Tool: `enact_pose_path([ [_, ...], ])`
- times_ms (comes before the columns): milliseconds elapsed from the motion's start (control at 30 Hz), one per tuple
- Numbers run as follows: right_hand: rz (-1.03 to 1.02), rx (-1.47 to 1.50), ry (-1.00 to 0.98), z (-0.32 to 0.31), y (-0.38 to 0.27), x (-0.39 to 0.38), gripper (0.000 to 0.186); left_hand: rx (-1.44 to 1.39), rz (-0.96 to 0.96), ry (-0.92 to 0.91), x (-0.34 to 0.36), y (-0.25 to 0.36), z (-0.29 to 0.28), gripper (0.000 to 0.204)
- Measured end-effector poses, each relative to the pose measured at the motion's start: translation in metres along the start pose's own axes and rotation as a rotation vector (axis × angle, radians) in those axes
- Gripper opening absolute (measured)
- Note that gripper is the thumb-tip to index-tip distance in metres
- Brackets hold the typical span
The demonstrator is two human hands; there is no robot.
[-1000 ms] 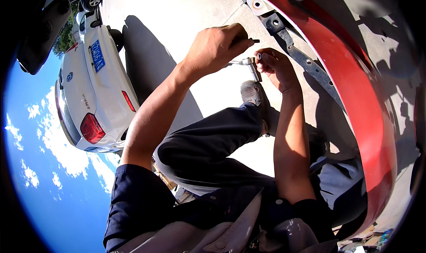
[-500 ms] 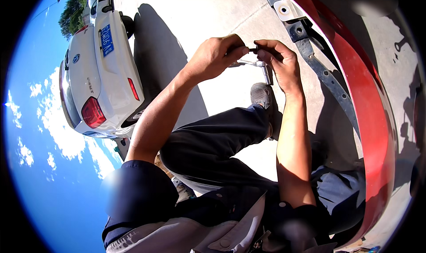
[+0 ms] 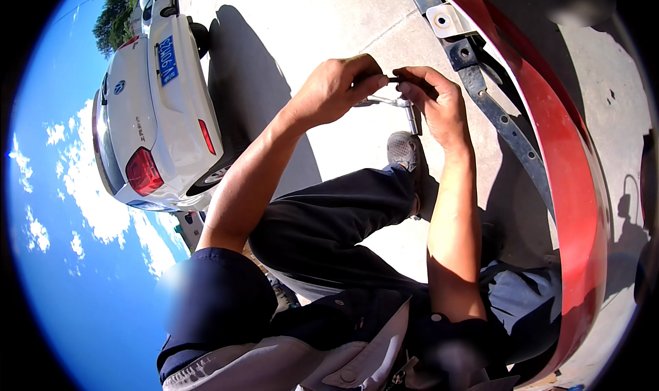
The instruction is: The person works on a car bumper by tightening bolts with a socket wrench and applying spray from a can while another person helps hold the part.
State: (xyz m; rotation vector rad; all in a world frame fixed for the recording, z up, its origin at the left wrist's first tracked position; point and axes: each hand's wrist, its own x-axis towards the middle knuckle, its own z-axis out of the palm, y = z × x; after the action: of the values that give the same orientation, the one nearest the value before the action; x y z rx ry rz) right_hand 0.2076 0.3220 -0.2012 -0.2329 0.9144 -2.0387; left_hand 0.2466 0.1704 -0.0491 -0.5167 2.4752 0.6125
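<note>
My left hand (image 3: 340, 89) and my right hand (image 3: 439, 106) meet in front of me, fingertips almost touching. Between the pinched thumbs and fingers of both runs a small dark, narrow piece (image 3: 393, 79), perhaps a bolt; it is too small to be sure. Just below the fingertips shows a silver ratchet wrench (image 3: 388, 101) with a long socket (image 3: 412, 120) pointing down toward my shoe. One end of the wrench disappears behind my left hand, and I cannot tell whether that hand also grips it.
On the right curves a red car body panel (image 3: 580, 219), with a dark metal bracket strip (image 3: 504, 127) and a pale mounting plate (image 3: 443, 20) beside it. A white car (image 3: 175, 116) stands at the left. My bent leg (image 3: 336, 209) and grey shoe (image 3: 403, 149) rest over pale concrete (image 3: 343, 20).
Both hands have shifted very slightly down in the picture, still pinching the small dark piece. The wrench and shoe also appear a little lower.
</note>
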Motion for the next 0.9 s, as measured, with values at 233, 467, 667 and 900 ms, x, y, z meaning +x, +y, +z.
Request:
enact_pose_path([
  [233,0.012,-0.116,0.014,0.002,-0.006,0.0,0.017,-0.001,0.025,0.05,-0.001,0.006,0.002,0.021],
  [467,0.155,-0.059,0.036,0.0,0.011,0.003,0.053,0.148,0.211,0.139,0.002,0.014,0.006,0.017],
  [667,-0.02,0.021,-0.005,0.002,-0.004,0.002,0.037,0.198,0.224,0.119,0.008,0.018,0.003,0.018],
  [900,0.155,0.054,-0.067,0.011,0.017,0.003,0.078,0.16,0.461,0.236,-0.008,0.049,-0.035,0.027],
])
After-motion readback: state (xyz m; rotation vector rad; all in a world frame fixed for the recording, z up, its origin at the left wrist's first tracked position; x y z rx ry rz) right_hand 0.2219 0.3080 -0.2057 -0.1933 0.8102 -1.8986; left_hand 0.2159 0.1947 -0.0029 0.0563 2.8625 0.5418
